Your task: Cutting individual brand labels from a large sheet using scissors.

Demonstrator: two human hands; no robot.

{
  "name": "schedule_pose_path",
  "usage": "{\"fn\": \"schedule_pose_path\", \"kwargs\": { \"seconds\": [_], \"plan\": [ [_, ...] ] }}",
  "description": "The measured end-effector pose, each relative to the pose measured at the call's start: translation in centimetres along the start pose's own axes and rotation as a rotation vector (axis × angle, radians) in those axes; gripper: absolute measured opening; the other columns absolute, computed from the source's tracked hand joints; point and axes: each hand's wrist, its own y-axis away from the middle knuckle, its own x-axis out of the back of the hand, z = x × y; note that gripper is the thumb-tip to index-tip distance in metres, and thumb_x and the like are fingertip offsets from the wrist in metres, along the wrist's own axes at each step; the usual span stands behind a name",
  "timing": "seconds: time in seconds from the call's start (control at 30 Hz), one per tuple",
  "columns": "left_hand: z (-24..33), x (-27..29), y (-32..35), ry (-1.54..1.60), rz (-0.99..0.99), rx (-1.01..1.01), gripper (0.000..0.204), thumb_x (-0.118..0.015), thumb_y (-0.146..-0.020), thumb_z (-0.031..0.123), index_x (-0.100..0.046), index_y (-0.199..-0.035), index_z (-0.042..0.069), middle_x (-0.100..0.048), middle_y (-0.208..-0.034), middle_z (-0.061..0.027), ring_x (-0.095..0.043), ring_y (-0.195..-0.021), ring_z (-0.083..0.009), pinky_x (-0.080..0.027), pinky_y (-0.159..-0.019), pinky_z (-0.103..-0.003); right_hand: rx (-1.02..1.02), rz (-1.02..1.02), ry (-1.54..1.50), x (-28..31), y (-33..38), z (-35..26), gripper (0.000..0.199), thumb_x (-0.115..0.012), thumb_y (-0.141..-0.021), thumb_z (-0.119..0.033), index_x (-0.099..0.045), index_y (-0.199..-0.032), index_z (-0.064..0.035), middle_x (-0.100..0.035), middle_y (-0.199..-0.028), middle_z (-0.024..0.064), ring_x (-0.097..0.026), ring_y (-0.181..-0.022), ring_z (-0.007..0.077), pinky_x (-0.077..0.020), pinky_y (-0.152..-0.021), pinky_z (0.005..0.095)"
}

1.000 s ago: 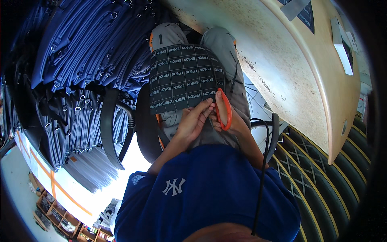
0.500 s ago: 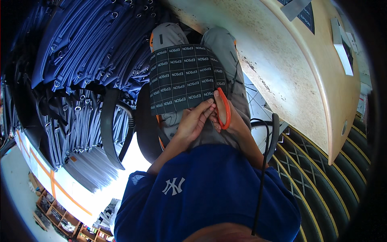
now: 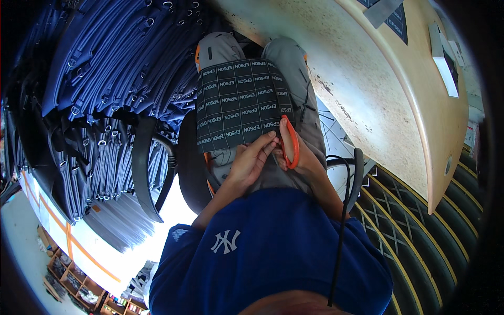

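A dark sheet of fabric with a grid of small white print [image 3: 239, 102] lies spread over my lap. My left hand [image 3: 253, 160] pinches its near edge between thumb and fingers. My right hand [image 3: 298, 157] holds orange-handled scissors [image 3: 290, 143], fingers through the loops, right at that same near edge. The blades are hidden behind my hands and the fabric. I sit in grey trousers [image 3: 286, 63] and a blue shirt [image 3: 273, 247].
A pale wooden table [image 3: 399, 89] curves along my right, its underside stained. A large stack of navy bags with metal rings [image 3: 105, 79] fills the left. A black chair armrest [image 3: 143, 168] is at my left, and a black cable [image 3: 341, 220] hangs over my right side.
Both hands stay at the fabric's near edge with the scissors; only a slight shift of the fingers shows.
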Motion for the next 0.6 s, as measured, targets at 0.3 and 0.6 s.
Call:
{"fn": "schedule_pose_path", "kwargs": {
  "seconds": [0.3,0.6],
  "plan": [
    [-0.1,-0.5,1.3,-0.042,-0.015,0.057,0.012,-0.061,-0.083,0.003,-0.060,-0.091,-0.005,-0.062,-0.089,-0.0100,-0.061,-0.085,-0.0144,-0.049,-0.082,-0.025,-0.023,0.073,-0.044,0.0,0.1,-0.6,0.057,-0.030,-0.088,-0.062,-0.041,-0.097,-0.0071,-0.036,-0.051,-0.0008,-0.037,-0.036,0.0069,-0.0324,-0.035,0.0206],
    [0.0,-0.9,1.8,-0.065,-0.043,0.092,0.012,-0.059,-0.084,0.004,-0.060,-0.094,-0.003,-0.062,-0.089,-0.0077,-0.061,-0.085,-0.0131,-0.049,-0.082,-0.023,0.064,0.066,0.052,0.6,-0.4,-0.5,0.065,-0.027,-0.089,-0.061,-0.048,-0.092,-0.0004,-0.041,-0.049,0.0007,-0.042,-0.037,0.0084,-0.0344,-0.035,0.0206]
  ]
}}
